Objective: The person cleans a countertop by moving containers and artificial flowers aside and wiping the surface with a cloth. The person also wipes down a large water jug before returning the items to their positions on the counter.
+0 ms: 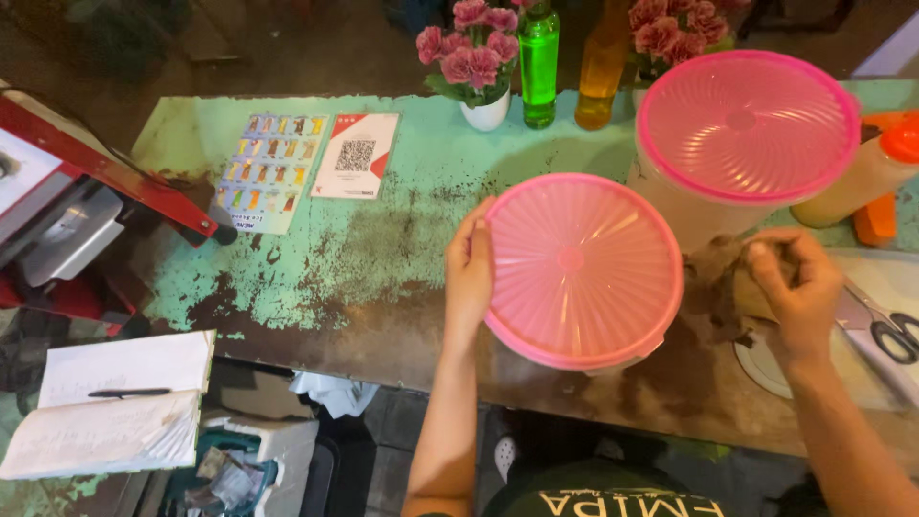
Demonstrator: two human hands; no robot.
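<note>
Worn green counter [383, 220], left hand [469, 273] flat against pink-lidded tub [582, 271], right hand [796, 282] gripping brown rag [720, 278]

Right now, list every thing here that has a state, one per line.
Near pink lid: shut on its tub, left hand at its rim.
Far pink lid: shut on its tub.
Brown cloth: crumpled, gripped by right hand.
Notebook: open, pen lying on it.
Scissors: lying flat, blades look closed.
Green bottle: upright.
Orange-capped bottle: capped.

Worn green counter [383, 220], paint flaking, over a dark floor [316, 48].
</note>
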